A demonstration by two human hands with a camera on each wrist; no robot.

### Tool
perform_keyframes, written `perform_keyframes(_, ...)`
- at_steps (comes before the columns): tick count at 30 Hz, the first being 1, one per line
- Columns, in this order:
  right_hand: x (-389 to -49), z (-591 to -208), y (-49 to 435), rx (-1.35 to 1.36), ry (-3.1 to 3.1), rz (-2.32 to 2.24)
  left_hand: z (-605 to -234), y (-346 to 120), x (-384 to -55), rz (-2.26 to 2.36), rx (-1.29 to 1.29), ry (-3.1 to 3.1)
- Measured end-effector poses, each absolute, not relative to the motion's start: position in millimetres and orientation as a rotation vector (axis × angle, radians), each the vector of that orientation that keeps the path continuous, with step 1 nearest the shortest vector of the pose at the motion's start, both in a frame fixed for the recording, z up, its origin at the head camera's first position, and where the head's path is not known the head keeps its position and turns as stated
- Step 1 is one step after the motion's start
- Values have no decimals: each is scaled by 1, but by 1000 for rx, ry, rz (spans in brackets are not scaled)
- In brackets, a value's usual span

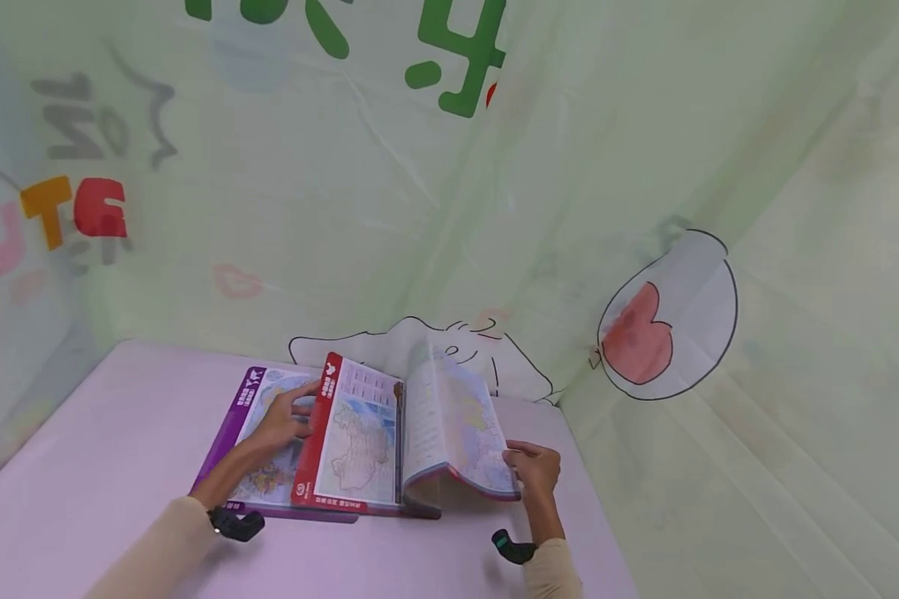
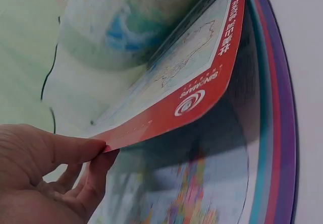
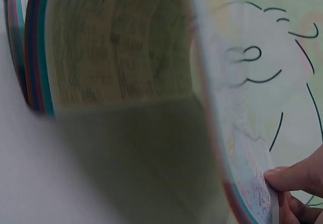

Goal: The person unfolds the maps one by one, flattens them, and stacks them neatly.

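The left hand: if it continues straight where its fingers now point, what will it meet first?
Probably the red-bordered China map, whose edge the left hand pinches; the raised page seems to stand farther along, though depth is unclear.

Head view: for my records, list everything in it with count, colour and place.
Table: 1, lilac, bottom centre
Backdrop: count unclear, pale green, behind table
Letters: several, multicoloured, on backdrop
Heart: 1, red, backdrop's right
Cartoon: 1, white, on backdrop
Purple map: 1, purple-edged, on table
Red map: 1, red-edged, overlapping purple map
Map flap: 1, bluish, raised beside red map
Wrist devices: 2, black, on wrists
Sleeves: 2, beige, on forearms
Left hand: 1, bare, pinching red map
Right hand: 1, bare, pinching map flap
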State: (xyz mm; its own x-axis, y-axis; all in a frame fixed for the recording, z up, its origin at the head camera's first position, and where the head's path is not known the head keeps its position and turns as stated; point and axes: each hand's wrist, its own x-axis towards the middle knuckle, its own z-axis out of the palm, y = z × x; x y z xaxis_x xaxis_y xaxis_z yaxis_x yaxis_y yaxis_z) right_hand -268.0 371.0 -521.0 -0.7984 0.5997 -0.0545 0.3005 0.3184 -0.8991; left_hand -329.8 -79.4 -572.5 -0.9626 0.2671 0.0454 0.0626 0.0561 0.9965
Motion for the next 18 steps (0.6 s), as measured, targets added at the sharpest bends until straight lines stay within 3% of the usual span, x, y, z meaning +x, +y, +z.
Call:
perform_keyframes(9,-277,-537,427,-900,-2310,1076,-566,-133,-335,1757,241,2538)
perform_keyframes(18,-275,-560,472,-890,-2265,663,-559,-156,-324,1465,134,2769)
